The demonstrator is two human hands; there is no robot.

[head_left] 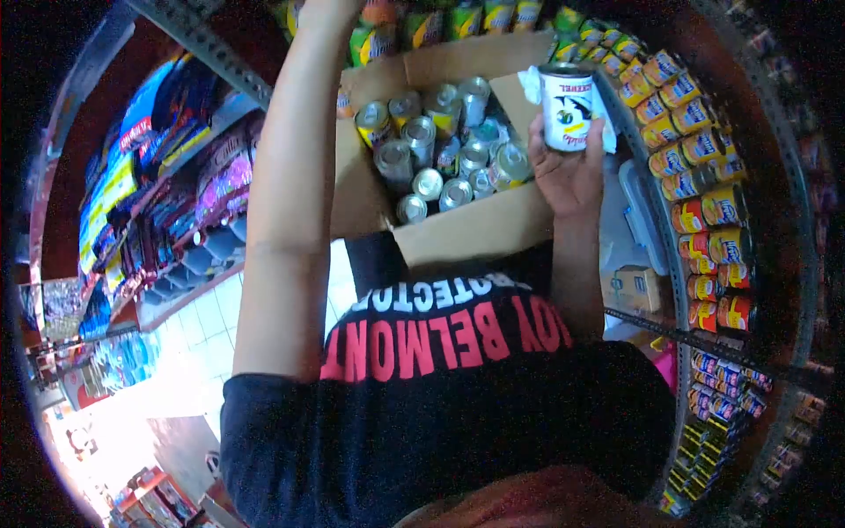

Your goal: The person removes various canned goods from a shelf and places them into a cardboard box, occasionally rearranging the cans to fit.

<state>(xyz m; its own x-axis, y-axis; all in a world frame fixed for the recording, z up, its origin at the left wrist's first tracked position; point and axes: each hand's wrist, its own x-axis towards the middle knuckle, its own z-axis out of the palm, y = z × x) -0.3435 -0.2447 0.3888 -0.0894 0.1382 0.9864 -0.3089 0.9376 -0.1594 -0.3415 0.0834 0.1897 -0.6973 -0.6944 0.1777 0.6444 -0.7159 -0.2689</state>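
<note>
My right hand (572,172) is wrapped around the lower part of a can (568,110) with a white label, whose print reads upside down. Behind the can, a white cloth (609,136) shows at both sides. My left forearm (290,176) reaches up past the top edge, and the left hand lies outside the frame. Between the arms is an open cardboard box (475,231) holding several cans (418,132), most with bare metal tops. The can in my right hand is above the box's right side.
Shelves with yellow and orange cans (691,163) curve along the right. More yellow-green cans (374,44) line the top. Bagged goods (132,158) fill the left shelves. A plastic container (642,211) and a small carton (635,289) sit right of the box.
</note>
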